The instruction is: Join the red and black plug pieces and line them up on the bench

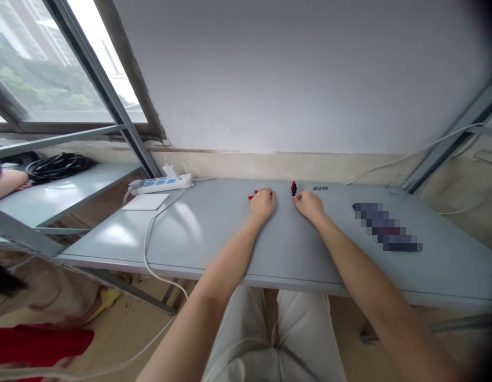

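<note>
My left hand rests on the grey table with its fingers curled closed. Small red pieces show just left of it, partly hidden by the hand; what its fingers hold, if anything, is hidden. To the right, my right hand is closed too, fingertips drawn together beside a small group of black pieces and a red piece. Whether it grips one of them is too small to tell. Several tiny dark parts lie in a row behind my right hand.
A white power strip and a flat white rectangle sit on the grey table at left, with a cable draped over its front edge. A blurred dark object lies at right. Another person's arm rests near coiled black cable.
</note>
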Demonstrator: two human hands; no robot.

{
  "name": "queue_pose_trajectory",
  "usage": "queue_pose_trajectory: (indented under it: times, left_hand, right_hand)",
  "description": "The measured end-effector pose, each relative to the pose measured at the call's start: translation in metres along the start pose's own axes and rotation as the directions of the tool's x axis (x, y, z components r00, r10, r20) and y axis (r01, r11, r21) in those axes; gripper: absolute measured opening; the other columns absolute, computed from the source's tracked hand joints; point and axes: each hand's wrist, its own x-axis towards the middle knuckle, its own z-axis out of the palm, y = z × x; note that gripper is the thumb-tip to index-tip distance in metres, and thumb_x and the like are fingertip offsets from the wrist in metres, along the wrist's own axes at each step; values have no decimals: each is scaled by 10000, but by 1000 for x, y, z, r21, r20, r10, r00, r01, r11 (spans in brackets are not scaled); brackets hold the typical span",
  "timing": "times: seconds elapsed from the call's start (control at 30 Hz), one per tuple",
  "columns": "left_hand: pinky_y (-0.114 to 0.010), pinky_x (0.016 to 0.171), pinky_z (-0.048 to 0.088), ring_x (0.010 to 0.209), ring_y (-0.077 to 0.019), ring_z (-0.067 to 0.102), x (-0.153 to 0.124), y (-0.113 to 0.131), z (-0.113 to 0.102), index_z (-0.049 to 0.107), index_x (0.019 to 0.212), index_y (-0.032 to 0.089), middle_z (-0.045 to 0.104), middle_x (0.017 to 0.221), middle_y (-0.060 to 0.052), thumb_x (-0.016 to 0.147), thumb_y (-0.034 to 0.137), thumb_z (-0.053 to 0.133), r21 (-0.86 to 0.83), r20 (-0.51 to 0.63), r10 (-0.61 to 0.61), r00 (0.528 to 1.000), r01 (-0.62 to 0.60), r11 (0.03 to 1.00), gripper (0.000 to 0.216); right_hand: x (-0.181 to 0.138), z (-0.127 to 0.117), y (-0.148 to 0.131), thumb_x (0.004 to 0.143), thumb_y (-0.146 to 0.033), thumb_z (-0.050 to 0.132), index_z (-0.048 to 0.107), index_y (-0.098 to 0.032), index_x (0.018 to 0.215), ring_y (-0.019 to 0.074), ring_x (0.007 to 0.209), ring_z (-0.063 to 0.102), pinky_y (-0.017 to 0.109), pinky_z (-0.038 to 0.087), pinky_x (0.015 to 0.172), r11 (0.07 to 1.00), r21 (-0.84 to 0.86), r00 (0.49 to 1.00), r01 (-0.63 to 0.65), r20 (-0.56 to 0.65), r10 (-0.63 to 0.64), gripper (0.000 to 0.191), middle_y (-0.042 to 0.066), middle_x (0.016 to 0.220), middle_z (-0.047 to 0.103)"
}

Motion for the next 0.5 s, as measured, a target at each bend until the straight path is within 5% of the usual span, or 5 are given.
queue_pose_trajectory:
  times: [0.13,0.27,0.4,0.5]
  left_hand:
    - [-286,738,427,773,-173,585,6,-9,-10,619,843,169,631,792,-78,887,348,364,-294,-165,-151,975,98,951,315]
    - [-301,792,442,838,-172,584,16,-25,-21,593,939,164,633,878,-87,902,320,295,-518,-271,-409,872,226,825,339]
    - [-329,905,419,1018,-181,555,22,-40,-27,537,1070,174,594,1083,-114,899,266,287,-560,-315,-559,767,325,762,316]
    - [-351,983,374,1152,-192,494,27,-50,-25,501,1149,183,544,1210,-122,873,222,340,-506,-302,-573,762,381,774,322]
  right_hand:
    - [-1,8,-10,846,-319,455,677,-182,876,202,839,616,277,435,720,992,84,995,95,18,-97,263,100,876,676]
    - [6,20,-24,829,-247,490,636,-149,996,186,961,578,265,411,845,955,169,970,244,-30,-242,242,101,994,646]
    - [19,31,-41,825,-254,512,552,-136,1176,215,1156,467,311,335,978,941,158,954,299,-45,-296,372,133,1204,548]
    - [27,41,-55,854,-220,449,491,-155,1261,202,1207,427,325,308,1006,928,180,940,326,39,-338,415,119,1288,499]
